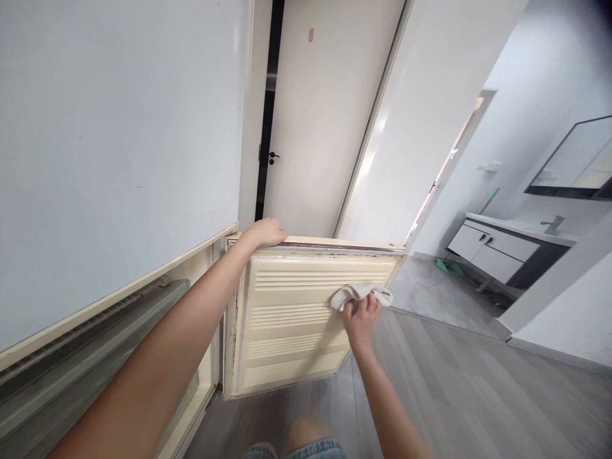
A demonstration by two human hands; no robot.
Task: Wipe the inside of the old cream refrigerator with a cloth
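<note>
A cream freezer door (296,299) with ribbed inner panels stands swung out, dark stains along its seal. My left hand (266,233) is closed over the door's top edge near the hinge side, its fingertips hidden behind the edge. With my right hand (362,319) I grip a whitish cloth (356,293), pressed against the upper right of the ribbed panel. To the left is the open freezer compartment (203,357), with a translucent drawer front (143,331) partly covered by my left forearm.
A white panel (119,127) rises above the compartment. Behind the freezer door is a pale room door (329,115) with a dark handle. Grey wood-look floor (444,382) extends right, towards a washbasin cabinet (497,245), a mirror (574,159) and a green dustpan (449,266).
</note>
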